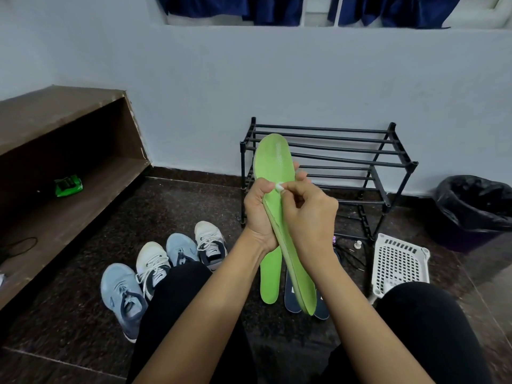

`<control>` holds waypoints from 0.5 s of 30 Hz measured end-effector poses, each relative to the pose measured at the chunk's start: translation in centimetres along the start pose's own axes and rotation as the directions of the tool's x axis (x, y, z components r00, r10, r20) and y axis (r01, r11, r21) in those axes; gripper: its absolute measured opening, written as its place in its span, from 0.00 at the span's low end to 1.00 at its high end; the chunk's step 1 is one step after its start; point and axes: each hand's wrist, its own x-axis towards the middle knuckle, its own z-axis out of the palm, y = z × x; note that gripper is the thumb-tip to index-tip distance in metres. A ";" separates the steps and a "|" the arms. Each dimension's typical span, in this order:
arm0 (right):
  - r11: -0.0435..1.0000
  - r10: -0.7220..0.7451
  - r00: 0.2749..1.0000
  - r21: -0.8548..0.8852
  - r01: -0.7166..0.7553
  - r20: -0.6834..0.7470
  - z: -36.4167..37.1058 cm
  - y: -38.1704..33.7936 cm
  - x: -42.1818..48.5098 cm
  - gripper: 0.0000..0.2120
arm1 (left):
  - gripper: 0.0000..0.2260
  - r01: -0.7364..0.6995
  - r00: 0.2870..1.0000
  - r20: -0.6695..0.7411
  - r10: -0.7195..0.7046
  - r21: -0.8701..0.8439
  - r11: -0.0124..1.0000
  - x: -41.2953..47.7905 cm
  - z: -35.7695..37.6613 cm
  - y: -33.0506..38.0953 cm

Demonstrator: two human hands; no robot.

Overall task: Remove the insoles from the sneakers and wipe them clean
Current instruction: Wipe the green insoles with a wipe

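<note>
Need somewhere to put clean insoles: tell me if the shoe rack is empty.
Empty: shoe rack shows only bare bars; sneakers sit on the floor.

Green insole upright, held; second green insole flat on floor.

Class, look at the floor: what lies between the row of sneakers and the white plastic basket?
In the head view: a green insole and dark insoles on the floor.

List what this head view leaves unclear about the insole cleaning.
- White scrap pinched in the right hand: too small to tell wipe from tissue.
- Green insole in the left hand: middle hidden by both hands.
- Dark insoles on the floor: mostly covered by the green one.
- Green packet on the shelf: label blurred.
</note>
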 end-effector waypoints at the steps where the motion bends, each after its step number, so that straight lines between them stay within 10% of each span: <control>1: 1.000 0.004 1.000 -0.031 -0.004 -0.004 0.1 0.1 0.3 0.06 | 0.42 0.011 1.000 -0.017 -0.011 0.016 1.000 -0.1 0.0 -0.1; 15: 0.959 0.138 0.926 0.185 -0.214 0.352 -2.8 -1.9 -1.8 0.02 | 0.42 0.031 0.992 0.123 -0.015 -0.129 0.991 0.3 -0.5 1.3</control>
